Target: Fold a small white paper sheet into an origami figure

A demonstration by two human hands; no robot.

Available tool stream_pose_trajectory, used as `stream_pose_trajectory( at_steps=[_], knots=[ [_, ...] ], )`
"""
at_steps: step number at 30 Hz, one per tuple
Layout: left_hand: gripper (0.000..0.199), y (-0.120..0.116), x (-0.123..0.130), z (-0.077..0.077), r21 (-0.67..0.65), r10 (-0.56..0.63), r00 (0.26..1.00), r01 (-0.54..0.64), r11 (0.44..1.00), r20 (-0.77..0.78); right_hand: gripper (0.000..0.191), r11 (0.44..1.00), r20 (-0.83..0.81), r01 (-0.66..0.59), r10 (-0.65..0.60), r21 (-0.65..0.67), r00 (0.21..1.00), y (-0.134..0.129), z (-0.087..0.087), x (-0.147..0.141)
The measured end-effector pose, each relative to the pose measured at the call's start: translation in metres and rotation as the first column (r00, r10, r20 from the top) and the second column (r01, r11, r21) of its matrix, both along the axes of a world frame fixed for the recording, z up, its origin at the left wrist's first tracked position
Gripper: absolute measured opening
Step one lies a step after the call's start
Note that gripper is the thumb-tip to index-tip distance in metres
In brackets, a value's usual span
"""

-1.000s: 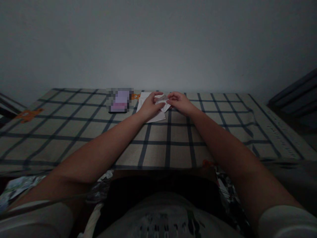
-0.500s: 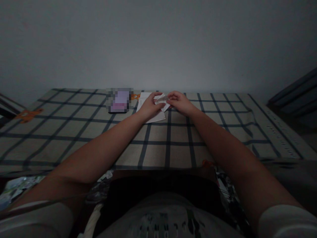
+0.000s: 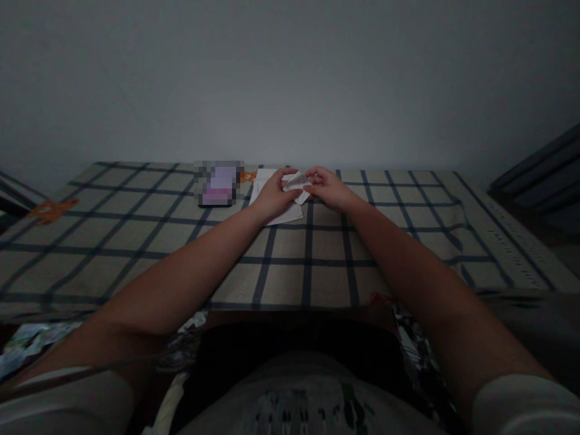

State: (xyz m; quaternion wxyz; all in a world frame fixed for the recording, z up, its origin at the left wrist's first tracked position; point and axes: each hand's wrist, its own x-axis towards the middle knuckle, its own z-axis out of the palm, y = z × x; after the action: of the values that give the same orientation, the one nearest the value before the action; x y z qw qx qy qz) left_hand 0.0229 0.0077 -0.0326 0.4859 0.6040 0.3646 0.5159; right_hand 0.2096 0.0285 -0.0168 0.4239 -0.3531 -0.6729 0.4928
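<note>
A small piece of folded white paper (image 3: 296, 180) is held between my two hands, above the checked tablecloth. My left hand (image 3: 274, 196) grips its left side, thumb below and fingers curled behind. On the right side, my right hand (image 3: 328, 188) pinches the paper's edge between thumb and fingers. Under my left hand lie flat white sheets (image 3: 285, 216), partly covered by that hand. The exact shape of the folds is too small and dim to make out.
A phone-like object (image 3: 220, 186), blurred out and purple-pink, lies left of the sheets. The checked tablecloth (image 3: 326, 284) covers the table up to the grey wall (image 3: 290, 78). Dark striped fabric (image 3: 544, 181) stands at the right. Orange patterns mark the cloth.
My right hand has shifted slightly left, and its fingers now lie closer over the paper's right edge. My left hand stays almost where it was.
</note>
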Motion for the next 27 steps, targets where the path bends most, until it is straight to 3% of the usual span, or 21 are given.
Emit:
stream_pose_trajectory(
  at_steps=[8, 15, 27],
  knots=[
    [0.064, -0.003, 0.002, 0.004, -0.022, 0.007, 0.998, -0.006, 1.000, 0.067, 0.030, 1.000, -0.007, -0.002, 0.002, -0.024, 1.000, -0.002, 0.001, -0.002],
    [0.063, -0.004, 0.001, 0.006, -0.065, 0.032, 0.999, -0.031, 0.997, 0.028, 0.031, 1.000, 0.019, -0.008, 0.008, -0.018, 1.000, -0.002, 0.000, -0.001],
    [0.062, 0.006, -0.001, -0.006, 0.007, 0.043, 0.999, -0.044, 0.999, 0.022, 0.039, 0.998, -0.027, -0.056, 0.056, -0.011, 0.998, -0.005, 0.000, -0.002]
  ],
)
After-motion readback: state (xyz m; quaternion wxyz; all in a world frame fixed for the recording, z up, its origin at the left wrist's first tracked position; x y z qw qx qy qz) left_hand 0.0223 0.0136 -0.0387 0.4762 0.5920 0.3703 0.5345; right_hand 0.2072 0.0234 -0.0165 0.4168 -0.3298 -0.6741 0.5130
